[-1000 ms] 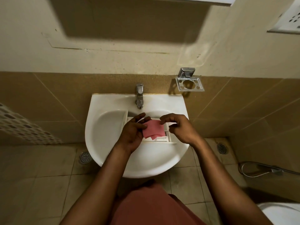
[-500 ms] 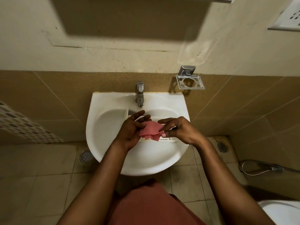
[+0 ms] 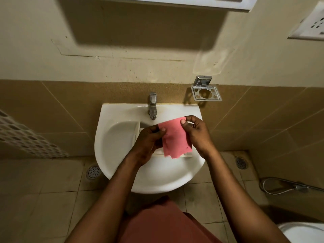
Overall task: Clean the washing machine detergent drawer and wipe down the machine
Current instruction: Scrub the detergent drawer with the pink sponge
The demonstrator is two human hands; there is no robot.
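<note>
A pink cloth point(image 3: 175, 139) hangs spread between both hands over the white wash basin point(image 3: 115, 146). My left hand point(image 3: 149, 142) pinches its left edge. My right hand point(image 3: 196, 132) holds its upper right corner between thumb and fingers. The white detergent drawer point(image 3: 138, 127) lies in the basin under the hands; only its left end and a strip of its front edge show, the rest is hidden by the cloth and hands.
A chrome tap point(image 3: 152, 106) stands at the back of the basin. A metal soap holder point(image 3: 206, 92) is fixed to the tiled wall at right. A hose sprayer point(image 3: 284, 187) lies on the floor right, a toilet rim point(image 3: 305, 232) bottom right, floor drains point(image 3: 93, 171) either side.
The cloth was bunched on the drawer; both hands have lifted it and pulled it open into a flat sheet. My right hand moved up and back.
</note>
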